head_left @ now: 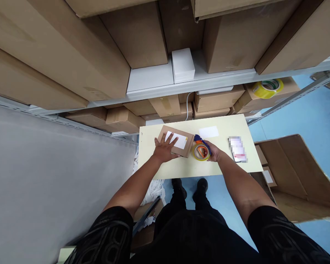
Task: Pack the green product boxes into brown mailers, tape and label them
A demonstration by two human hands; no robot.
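A small cardboard box (189, 149) with a white label (182, 141) on top lies tilted on the pale yellow table (151, 167). My left hand (165, 148) rests on it, fingers spread across the box and part of the label. In my right hand (213, 151) is a tape dispenser (198, 139), blue and orange, loaded with a roll of clear yellowish tape (194, 155). The dispenser is at the right edge of the box; whether the two touch I cannot tell. My right fingers are partly hidden behind it.
A phone (237, 149) and a white paper (208, 131) lie on the table. Shelves (151, 92) packed with cardboard boxes rise in front, with tape rolls (268, 88) on the lower right. A large open carton (305, 176) stands right of the table, a grey wall (57, 172) at left.
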